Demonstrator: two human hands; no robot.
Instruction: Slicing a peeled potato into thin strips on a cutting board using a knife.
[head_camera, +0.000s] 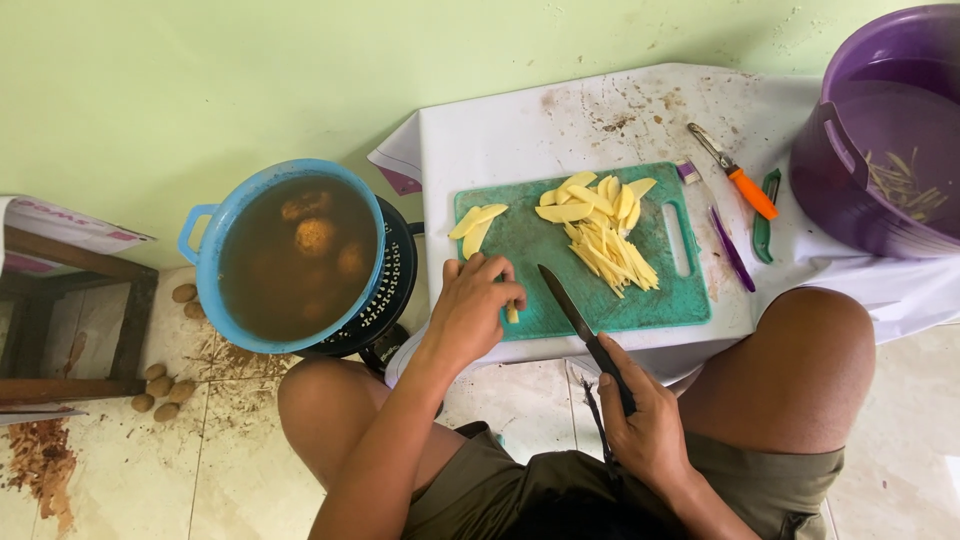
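On the near left edge of the green cutting board (520, 255), the left hand (470, 310) pinches a potato piece (512, 313), fingers curled over it. The right hand (640, 415) is clenched around the handle of a knife (570, 305), blade angled just right of that piece. Tucked fingertips and a steady, straight blade would serve well here. Further along the board lie cut potato strips (610, 250). Far left of it, a white package with pink lettering (60, 228) lies flat.
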